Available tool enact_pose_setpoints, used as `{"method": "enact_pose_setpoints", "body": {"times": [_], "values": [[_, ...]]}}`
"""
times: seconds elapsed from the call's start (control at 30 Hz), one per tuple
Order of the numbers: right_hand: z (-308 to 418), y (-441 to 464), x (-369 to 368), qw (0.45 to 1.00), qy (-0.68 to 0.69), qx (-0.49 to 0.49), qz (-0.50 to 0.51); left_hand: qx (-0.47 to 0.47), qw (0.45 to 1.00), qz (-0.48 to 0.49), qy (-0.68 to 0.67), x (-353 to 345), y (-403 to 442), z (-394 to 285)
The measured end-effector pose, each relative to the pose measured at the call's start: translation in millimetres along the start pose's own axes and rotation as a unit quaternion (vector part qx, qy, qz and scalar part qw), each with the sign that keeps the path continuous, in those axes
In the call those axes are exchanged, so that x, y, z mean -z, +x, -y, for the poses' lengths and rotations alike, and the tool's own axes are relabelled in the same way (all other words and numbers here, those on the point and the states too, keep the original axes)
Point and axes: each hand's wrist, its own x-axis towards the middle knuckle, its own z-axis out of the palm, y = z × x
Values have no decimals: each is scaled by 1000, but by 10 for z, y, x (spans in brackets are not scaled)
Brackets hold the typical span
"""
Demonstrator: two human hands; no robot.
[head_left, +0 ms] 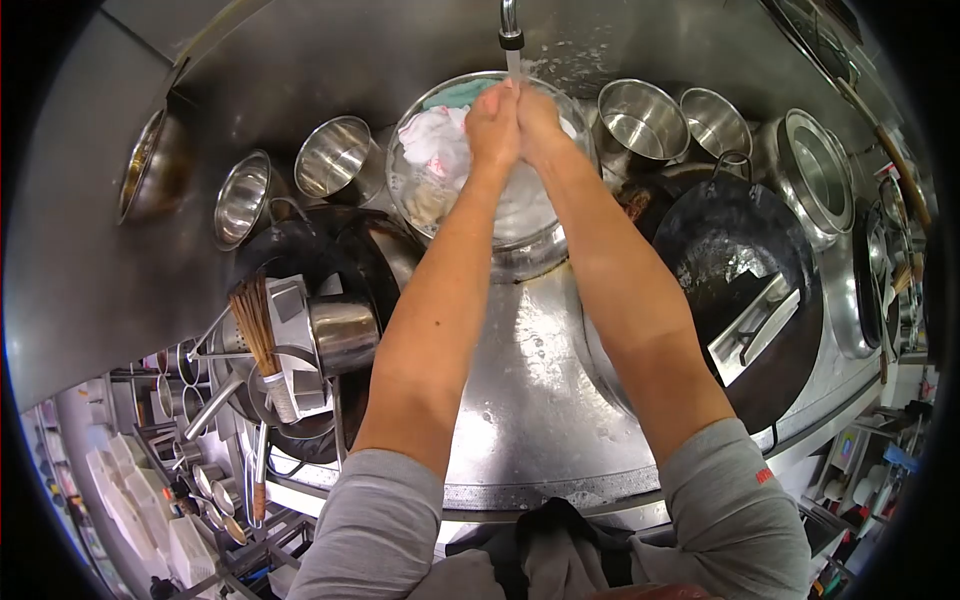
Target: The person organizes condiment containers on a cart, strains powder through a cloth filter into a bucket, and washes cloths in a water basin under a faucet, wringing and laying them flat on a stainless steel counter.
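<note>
Both my hands are together under the running tap [511, 38], over a large metal basin [540, 264] at the back of the sink. My left hand [492, 128] is closed, with its fingers curled inward; anything in it is hidden. My right hand [540, 118] presses against it, and its fingers are blurred by motion and water. Just left of my left hand, a white cloth with pinkish marks [432, 138] bulges out of the cloudy, foamy water. A green cloth [460, 95] lies along the basin's back rim.
Steel pots [640, 120] and bowls [243, 200] line the back. At right, a dark wok [735, 235] holds a cleaver-like metal tool [752, 330]. A bamboo brush [256, 325] and a steel container [343, 335] crowd the left. Wet steel [530, 400] lies between my forearms.
</note>
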Motion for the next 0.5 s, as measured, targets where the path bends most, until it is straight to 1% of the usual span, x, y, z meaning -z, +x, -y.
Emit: {"method": "enact_pose_setpoints", "body": {"times": [0.07,0.17,0.27,0.37,0.47,0.5], "values": [[40,-1,-8,1000,-10,5,-15,1,999,-5,-36,-25,-48,-79],[-83,240,77,995,-37,97,13,-12,1000,-8,-16,-95,-65,-189],[129,-140,7,998,50,-29,6,-156,976,-36,150,-94,266,232],[87,-342,-53,987,130,52,85,-27,972,-199,119,-187,414,198],[-7,-121,37,983,93,71,140,76,994,-73,-11,-90,412,217],[-30,-64,70,988,69,67,124,140,985,-64,-81,-99,347,119]]}}
